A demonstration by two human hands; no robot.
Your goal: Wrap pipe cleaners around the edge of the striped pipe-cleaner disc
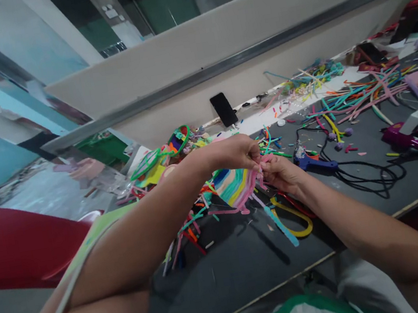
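In front of me above the table is a rainbow-striped craft piece (pixel 234 187) made of fuzzy pipe cleaners, with pink along its lower and right edges. My left hand (pixel 241 152) reaches over it, fingers pinched on its pink edge. My right hand (pixel 281 174) meets the left there, its thumb and fingertips closed on the same pink part. Exactly which strand each hand pinches is too small to tell. Below the piece, a light blue fuzzy strand (pixel 283 227) slants down. A yellow loop-shaped handle (pixel 303 230) lies under my right wrist.
A blue glue gun (pixel 316 161) with a black cord lies right of my hands. Further right sits a purple power strip (pixel 410 140) with plugs. A phone (pixel 224 109) leans at the back. Pipe cleaners (pixel 366 92) and scraps litter the dark table (pixel 244 273). At left is a red chair (pixel 16 247).
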